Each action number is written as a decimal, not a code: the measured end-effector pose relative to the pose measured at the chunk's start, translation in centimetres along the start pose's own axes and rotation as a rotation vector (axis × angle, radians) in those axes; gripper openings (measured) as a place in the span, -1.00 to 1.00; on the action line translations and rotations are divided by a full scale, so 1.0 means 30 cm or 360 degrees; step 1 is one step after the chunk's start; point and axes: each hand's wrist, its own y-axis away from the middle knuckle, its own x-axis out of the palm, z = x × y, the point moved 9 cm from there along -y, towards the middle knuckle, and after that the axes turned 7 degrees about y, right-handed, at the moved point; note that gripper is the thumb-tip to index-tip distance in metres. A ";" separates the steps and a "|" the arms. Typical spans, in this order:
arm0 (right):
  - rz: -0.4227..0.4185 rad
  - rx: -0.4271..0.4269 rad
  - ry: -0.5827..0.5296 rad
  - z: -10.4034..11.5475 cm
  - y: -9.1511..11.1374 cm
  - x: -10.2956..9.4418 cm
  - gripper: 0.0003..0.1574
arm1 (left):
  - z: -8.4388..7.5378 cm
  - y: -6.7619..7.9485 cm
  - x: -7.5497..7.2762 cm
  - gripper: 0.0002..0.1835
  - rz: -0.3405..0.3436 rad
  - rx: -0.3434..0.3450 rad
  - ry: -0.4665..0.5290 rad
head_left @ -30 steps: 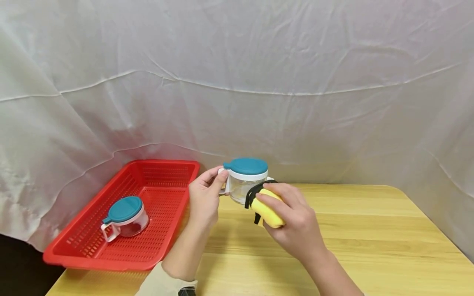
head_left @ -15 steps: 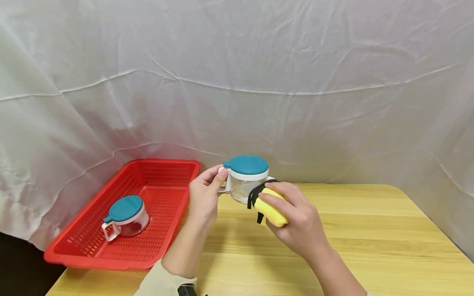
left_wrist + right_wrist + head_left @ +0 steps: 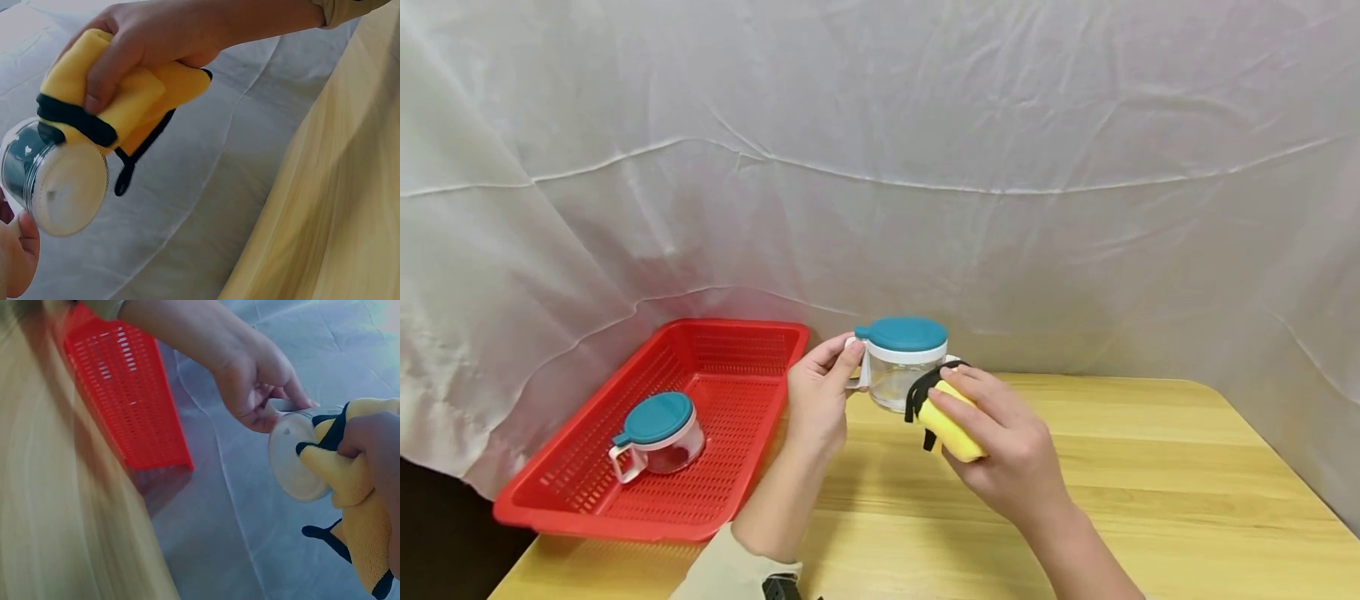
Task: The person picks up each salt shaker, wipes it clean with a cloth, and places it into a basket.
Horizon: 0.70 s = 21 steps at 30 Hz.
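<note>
A clear glass jar (image 3: 891, 385) with a blue lid, white collar and white handle is held above the table. My left hand (image 3: 817, 392) grips it by the handle, thumb on the near side. My right hand (image 3: 1007, 442) holds a folded yellow cloth (image 3: 951, 425) with black edging against the jar's right side. In the left wrist view the cloth (image 3: 134, 94) overlaps the glass near the jar's round base (image 3: 72, 190), and a black loop hangs from it. The right wrist view shows the left fingers at the handle, behind the base (image 3: 294, 459).
A red perforated plastic basket (image 3: 752, 442) stands on the left of the wooden table (image 3: 1150, 483). Inside it sits a second jar (image 3: 658, 425) with a blue lid and white handle. A pale cloth backdrop (image 3: 1000, 208) hangs behind the table.
The yellow cloth and right hand have shifted slightly right along the jar's side. The left hand keeps its hold on the handle. The whole head view has shifted a little.
</note>
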 end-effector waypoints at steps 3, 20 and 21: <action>0.0050 -0.0041 0.0060 0.016 0.007 0.021 -0.59 | -0.001 -0.005 -0.017 -0.78 -0.0065 -0.0012 0.0007; -0.0168 0.0033 -0.0006 -0.001 -0.019 -0.038 -0.66 | 0.027 0.011 0.019 -0.87 0.0069 -0.0116 0.0044; -0.0148 0.0028 -0.0004 0.000 -0.019 -0.035 -0.65 | 0.029 0.009 0.017 -0.88 0.0052 -0.0120 0.0054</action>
